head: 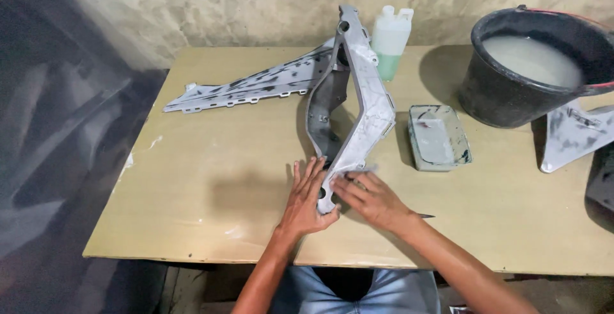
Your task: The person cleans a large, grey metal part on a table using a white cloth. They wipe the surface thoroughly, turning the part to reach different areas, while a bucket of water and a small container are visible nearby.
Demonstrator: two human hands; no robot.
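plastic bottle (391, 38) | table's far edge | translucent white, green liquid

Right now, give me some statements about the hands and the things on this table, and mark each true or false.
1. Both hands are on the grey plastic fairing panel. True: left hand, right hand.
2. The black bucket is empty. False: it holds cloudy liquid.
3. A small rectangular tray lies between the panel and the bucket. True.
4. The translucent bottle lies on its side. False: it stands upright by the wall.
5. The long pointed panel lies under the hands. False: it lies apart, farther back on the table.
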